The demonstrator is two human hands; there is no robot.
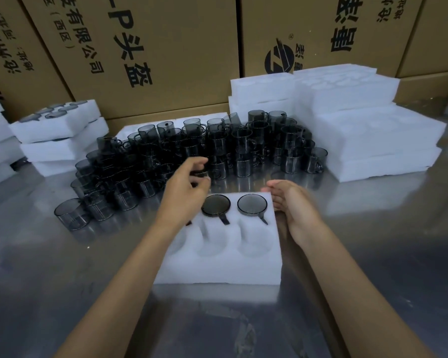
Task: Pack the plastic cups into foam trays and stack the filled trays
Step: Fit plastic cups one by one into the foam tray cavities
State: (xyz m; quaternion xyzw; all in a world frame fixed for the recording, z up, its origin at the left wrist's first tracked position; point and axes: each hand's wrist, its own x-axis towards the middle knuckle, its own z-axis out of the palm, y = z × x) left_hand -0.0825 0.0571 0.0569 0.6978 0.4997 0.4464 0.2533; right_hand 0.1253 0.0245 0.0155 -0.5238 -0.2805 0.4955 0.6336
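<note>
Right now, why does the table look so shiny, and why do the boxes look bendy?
In the head view, the metal table mirrors the overhead light and the dark cups, so it gleams; the wide-angle lens bows the cardboard boxes near the edges; the left hand looks slightly motion-blurred.

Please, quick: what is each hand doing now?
Left hand: grips a cup from the pile.
Right hand: open, fingers touch the foam tray edge.

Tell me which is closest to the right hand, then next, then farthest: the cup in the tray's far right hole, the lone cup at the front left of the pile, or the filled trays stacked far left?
From the right hand:
1. Cup in the tray's far right hole, just left of the fingers.
2. Lone cup, front left of the pile.
3. Filled trays, stacked at the far left.
</note>
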